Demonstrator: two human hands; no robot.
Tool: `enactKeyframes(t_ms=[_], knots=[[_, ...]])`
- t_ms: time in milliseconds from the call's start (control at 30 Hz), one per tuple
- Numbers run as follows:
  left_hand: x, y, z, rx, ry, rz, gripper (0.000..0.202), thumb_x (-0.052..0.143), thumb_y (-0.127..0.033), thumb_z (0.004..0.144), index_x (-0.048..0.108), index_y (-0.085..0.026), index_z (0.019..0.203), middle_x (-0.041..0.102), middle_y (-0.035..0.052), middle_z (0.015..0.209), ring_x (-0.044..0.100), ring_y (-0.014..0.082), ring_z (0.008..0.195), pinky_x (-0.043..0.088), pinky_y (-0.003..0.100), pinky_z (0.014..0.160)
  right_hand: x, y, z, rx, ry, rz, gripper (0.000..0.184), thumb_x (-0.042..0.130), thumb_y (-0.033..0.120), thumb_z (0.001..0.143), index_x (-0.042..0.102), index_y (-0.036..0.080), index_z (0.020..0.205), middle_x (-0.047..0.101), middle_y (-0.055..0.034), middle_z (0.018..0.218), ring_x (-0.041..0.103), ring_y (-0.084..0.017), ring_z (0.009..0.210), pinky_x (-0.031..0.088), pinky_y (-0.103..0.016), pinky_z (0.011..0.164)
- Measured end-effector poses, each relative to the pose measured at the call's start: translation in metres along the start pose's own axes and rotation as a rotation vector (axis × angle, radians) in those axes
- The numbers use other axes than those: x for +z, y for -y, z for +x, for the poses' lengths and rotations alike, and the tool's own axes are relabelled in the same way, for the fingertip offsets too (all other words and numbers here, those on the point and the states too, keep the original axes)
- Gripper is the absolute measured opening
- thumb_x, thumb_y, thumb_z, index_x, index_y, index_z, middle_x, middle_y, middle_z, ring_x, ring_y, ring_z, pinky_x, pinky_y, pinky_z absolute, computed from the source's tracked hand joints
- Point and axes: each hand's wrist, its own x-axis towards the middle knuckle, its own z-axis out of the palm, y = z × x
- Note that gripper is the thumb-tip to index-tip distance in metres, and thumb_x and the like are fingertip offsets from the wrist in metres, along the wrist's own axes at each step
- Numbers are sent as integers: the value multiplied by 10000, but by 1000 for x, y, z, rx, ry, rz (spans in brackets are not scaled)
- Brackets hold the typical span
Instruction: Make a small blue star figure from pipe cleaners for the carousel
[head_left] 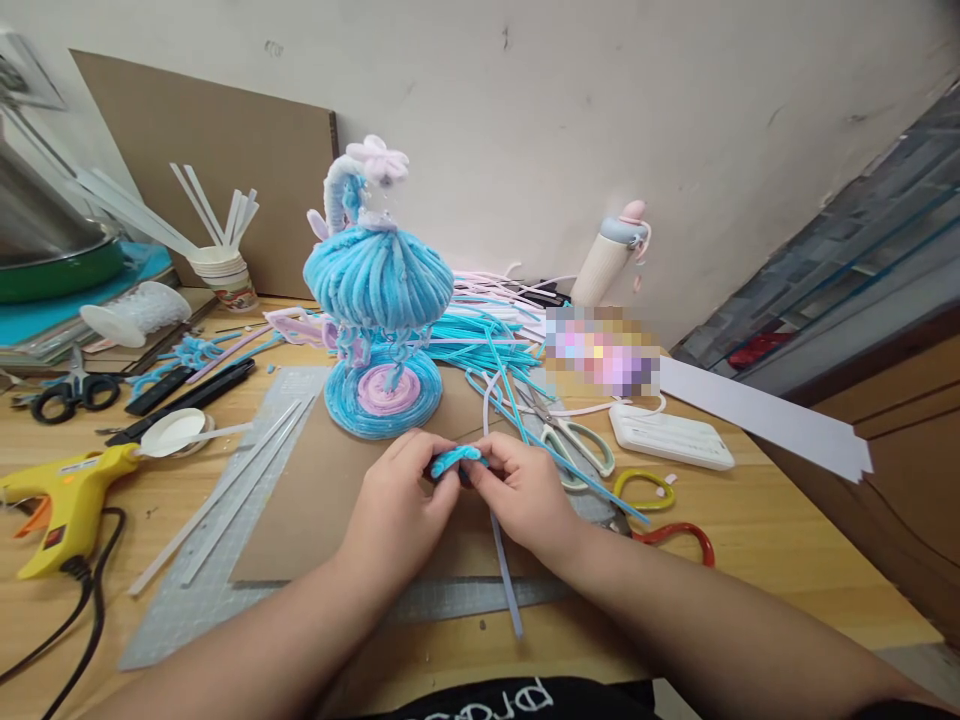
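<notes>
My left hand [397, 500] and my right hand [521, 490] meet over a brown cardboard sheet [300, 510], both pinched on a small blue pipe-cleaner piece [457, 460] held between the fingertips. A pale lavender pipe cleaner [504, 560] trails from under my right hand toward me. Just beyond the hands stands a blue and pink pipe-cleaner model [379, 290] with a domed top, a round coiled base and a pink flower on top.
A yellow glue gun [64, 495] with its black cord lies at the left, glue sticks [225, 490] beside it. Loose blue pipe cleaners [480, 345], scissors [577, 440], a white case [670, 437] and red-handled pliers [675, 535] lie at the right. Black scissors [67, 392] are far left.
</notes>
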Motion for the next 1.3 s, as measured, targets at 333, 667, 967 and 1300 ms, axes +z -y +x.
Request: enactKeyframes(t_ms=[333,667,967,1300], knots=[[-1,3,5,-128,101,-141,163,550,-213,816,666,-193,929,713,42,884,648,185,772,500,294,673,1,-4,1,145,62,125,166,563,291,849,578,201,988,674,-19,807,625,-112,550,505,-208,472],[1,3,0,-136,53,-78,71,581,-227,798,638,-196,770,669,-5,689,601,144,600,455,252,564,0,-3,1,52,38,-27,127,533,230,856,643,167,859,672,-24,730,620,-134,644,498,-251,609],[-6,7,1,144,-105,-7,216,562,-79,770,666,-213,905,629,44,893,604,184,828,492,297,713,-2,2,-6,-186,-20,-29,207,521,177,861,599,219,1049,663,-59,1011,635,-174,904,526,-302,783],[-9,6,-1,288,-126,-170,390,479,71,703,652,-221,895,588,30,904,598,147,843,494,266,759,-8,18,-3,391,189,820,239,587,345,820,515,200,996,586,-14,781,570,-120,605,441,-195,442]])
